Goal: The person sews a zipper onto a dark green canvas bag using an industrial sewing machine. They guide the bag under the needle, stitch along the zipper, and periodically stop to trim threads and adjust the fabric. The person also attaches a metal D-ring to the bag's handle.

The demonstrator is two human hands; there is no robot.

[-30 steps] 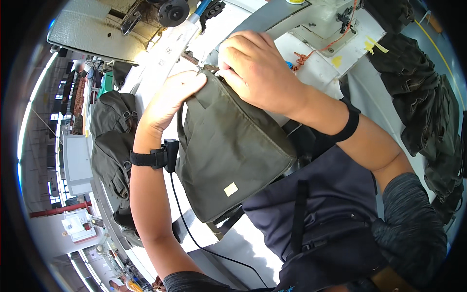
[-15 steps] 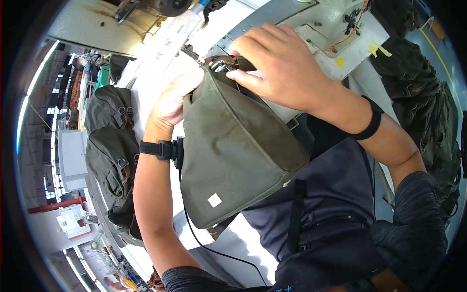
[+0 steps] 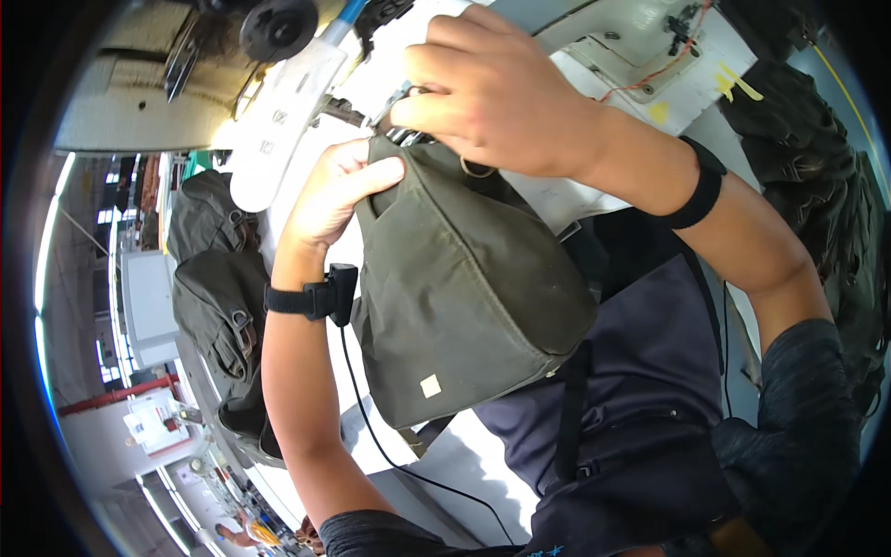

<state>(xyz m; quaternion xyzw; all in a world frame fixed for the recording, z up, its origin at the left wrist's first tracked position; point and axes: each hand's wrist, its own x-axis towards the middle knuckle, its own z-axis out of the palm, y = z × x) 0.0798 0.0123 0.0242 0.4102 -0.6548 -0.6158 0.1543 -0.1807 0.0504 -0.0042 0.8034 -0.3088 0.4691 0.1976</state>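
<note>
A dark olive fabric bag (image 3: 455, 297) with a small pale square patch hangs in front of my body, its narrow top end at the sewing machine. My left hand (image 3: 339, 190) is closed on this top end, the thumb lying across the fabric. At the same end, my right hand (image 3: 492, 102) is closed, fingers curled, around a small metallic piece (image 3: 394, 100) mostly hidden by the fingers; its kind I cannot make out. Below the right hand a brass-coloured ring (image 3: 478, 168) shows on the bag.
A sewing machine (image 3: 139, 102) with a dark round wheel stands at the upper left, its white bed (image 3: 640, 65) reaching to the upper right. Similar olive bags (image 3: 218, 297) lie at the left. More olive fabric (image 3: 817, 195) is piled at the right. A black cable (image 3: 418, 473) runs from my left wrist strap.
My right hand has moved up and left over the bag's top end, its fingers now more curled. The bag has shifted slightly right, and my left thumb now lies on its fabric.
</note>
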